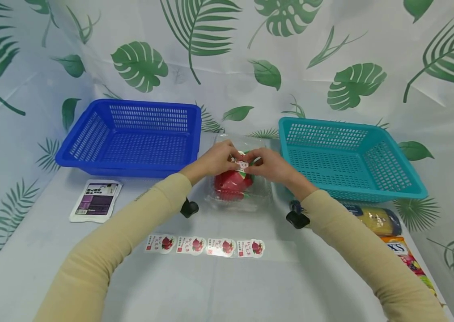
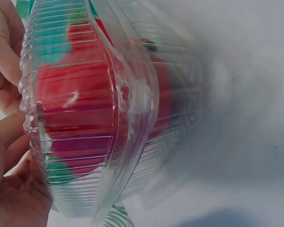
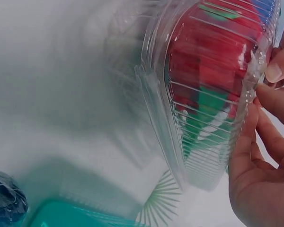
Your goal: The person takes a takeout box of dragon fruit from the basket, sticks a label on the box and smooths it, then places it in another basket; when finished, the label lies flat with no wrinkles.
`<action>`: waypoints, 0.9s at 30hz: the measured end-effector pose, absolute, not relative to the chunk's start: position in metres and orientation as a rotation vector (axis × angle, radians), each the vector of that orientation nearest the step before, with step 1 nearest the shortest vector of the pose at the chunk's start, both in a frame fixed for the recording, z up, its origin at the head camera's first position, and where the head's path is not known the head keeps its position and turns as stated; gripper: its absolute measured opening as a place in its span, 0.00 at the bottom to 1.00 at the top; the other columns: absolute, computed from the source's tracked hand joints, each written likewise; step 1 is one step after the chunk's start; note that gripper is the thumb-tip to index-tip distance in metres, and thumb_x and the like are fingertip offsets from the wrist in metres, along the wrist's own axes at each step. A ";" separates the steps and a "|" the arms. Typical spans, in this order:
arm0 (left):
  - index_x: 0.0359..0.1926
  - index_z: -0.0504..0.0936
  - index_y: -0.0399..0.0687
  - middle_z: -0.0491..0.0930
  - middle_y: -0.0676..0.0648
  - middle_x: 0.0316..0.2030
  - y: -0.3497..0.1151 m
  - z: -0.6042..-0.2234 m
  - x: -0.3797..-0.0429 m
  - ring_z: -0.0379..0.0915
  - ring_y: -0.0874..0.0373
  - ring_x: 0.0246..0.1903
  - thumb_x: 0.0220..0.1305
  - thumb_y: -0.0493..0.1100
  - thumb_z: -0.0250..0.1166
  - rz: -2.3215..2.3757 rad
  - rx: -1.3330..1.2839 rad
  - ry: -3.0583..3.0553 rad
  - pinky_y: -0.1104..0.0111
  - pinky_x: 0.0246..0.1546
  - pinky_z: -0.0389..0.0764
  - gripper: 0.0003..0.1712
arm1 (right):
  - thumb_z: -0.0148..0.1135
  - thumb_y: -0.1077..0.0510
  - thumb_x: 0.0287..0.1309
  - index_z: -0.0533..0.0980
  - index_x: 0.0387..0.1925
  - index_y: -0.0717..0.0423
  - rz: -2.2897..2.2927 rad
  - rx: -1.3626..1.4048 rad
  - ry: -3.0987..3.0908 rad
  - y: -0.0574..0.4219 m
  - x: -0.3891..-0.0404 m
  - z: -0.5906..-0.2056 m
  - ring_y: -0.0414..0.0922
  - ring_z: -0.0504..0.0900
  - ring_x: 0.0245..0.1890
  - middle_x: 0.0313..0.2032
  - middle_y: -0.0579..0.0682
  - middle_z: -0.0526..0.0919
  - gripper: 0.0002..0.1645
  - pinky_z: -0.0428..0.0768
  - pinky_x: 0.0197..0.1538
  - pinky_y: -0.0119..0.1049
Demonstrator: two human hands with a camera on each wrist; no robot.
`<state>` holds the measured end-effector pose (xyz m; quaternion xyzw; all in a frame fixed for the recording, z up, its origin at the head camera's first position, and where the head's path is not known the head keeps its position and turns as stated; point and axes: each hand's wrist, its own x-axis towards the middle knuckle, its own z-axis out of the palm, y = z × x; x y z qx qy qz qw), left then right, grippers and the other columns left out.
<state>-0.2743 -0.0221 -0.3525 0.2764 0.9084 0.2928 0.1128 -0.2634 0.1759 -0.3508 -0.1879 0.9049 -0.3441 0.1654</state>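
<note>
A clear plastic clamshell box [image 1: 259,190], its lid closed, stands on the table with red dragon fruit [image 1: 231,182] inside. On top of the lid is a white label [image 1: 241,165] with red print. My left hand [image 1: 219,159] pinches the label's left side between thumb and fingers. Opposite it, my right hand [image 1: 270,166] pinches the right side, the fingertips of both hands almost meeting. From the left wrist, the ribbed box wall [image 2: 80,113] hides most of the label. The right wrist view has the right hand's fingers [image 3: 246,142] at the lid's top edge.
A blue basket [image 1: 152,172] stands behind on the left, a teal basket [image 1: 351,193] on the right. Several dragon fruit labels [image 1: 221,247] lie on a backing strip in front. A white-and-purple packet [image 1: 95,201] lies left; a yellow pack [image 1: 377,221] and orange snack bag [image 1: 405,259] lie right.
</note>
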 end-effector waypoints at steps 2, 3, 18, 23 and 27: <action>0.54 0.83 0.41 0.71 0.44 0.47 -0.023 -0.352 -0.274 0.69 0.54 0.43 0.65 0.43 0.67 0.858 0.803 2.658 0.69 0.42 0.75 0.19 | 0.64 0.59 0.63 0.76 0.57 0.61 -0.987 -0.555 2.555 0.177 -0.264 -0.351 0.51 0.81 0.43 0.50 0.56 0.79 0.21 0.81 0.44 0.42; 0.55 0.83 0.41 0.71 0.44 0.47 -0.023 -0.352 -0.274 0.69 0.54 0.44 0.65 0.43 0.67 0.857 0.798 2.654 0.68 0.42 0.75 0.19 | 0.64 0.59 0.63 0.76 0.57 0.61 -0.990 -0.560 2.547 0.177 -0.264 -0.351 0.51 0.81 0.43 0.49 0.56 0.79 0.22 0.81 0.44 0.42; 0.58 0.80 0.38 0.70 0.40 0.50 -0.020 -0.349 -0.274 0.69 0.51 0.48 0.70 0.41 0.60 0.824 0.772 2.688 0.65 0.48 0.74 0.19 | 0.58 0.57 0.68 0.68 0.67 0.61 -0.919 -0.604 2.582 0.177 -0.262 -0.349 0.54 0.80 0.47 0.58 0.60 0.70 0.28 0.81 0.46 0.45; 0.58 0.80 0.39 0.70 0.41 0.49 -0.018 -0.349 -0.276 0.68 0.52 0.48 0.69 0.41 0.62 0.806 0.764 2.695 0.66 0.46 0.75 0.19 | 0.58 0.59 0.68 0.67 0.67 0.62 -0.899 -0.643 2.592 0.177 -0.263 -0.349 0.56 0.79 0.47 0.59 0.62 0.69 0.29 0.81 0.46 0.46; 0.59 0.79 0.39 0.68 0.42 0.49 -0.020 -0.348 -0.277 0.68 0.53 0.48 0.68 0.43 0.64 0.833 0.736 2.647 0.68 0.45 0.77 0.22 | 0.59 0.61 0.67 0.67 0.68 0.62 -0.915 -0.653 2.548 0.179 -0.264 -0.349 0.56 0.76 0.50 0.59 0.61 0.67 0.30 0.80 0.48 0.46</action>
